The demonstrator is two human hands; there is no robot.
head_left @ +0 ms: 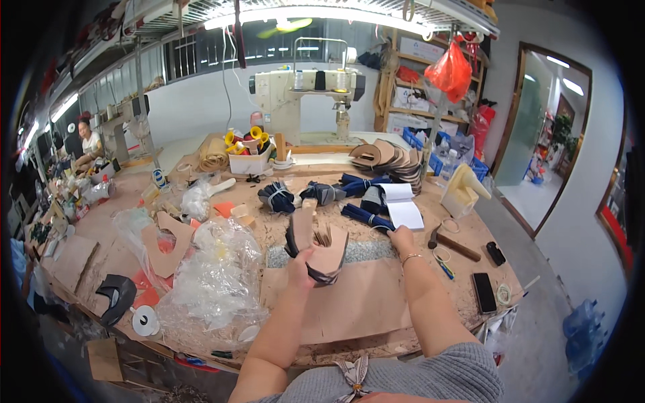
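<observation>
My left hand (301, 267) is closed round a stack of U-shaped leather pieces (329, 254), tan on the upper face and dark along the edges, raised above the table. My right hand (403, 243) is closed at the near end of a tied bundle of dark blue strips (368, 217), just below an open notebook (403, 207); its fingertips are partly hidden. More tied bundles lie beyond, a grey and black one (277, 197) and another dark one (322, 193). Beneath my hands are a tan board (336, 302) and a speckled grey strip (369, 252).
Clear plastic bags (215, 275) cover the left of the table. On the right lie a hammer (458, 247), a phone (484, 293) and a cream shoe last (463, 191). Behind stand stacked curved pieces (390, 161), a spool box (250, 160) and a sewing machine (295, 101). A person (89, 144) sits far left.
</observation>
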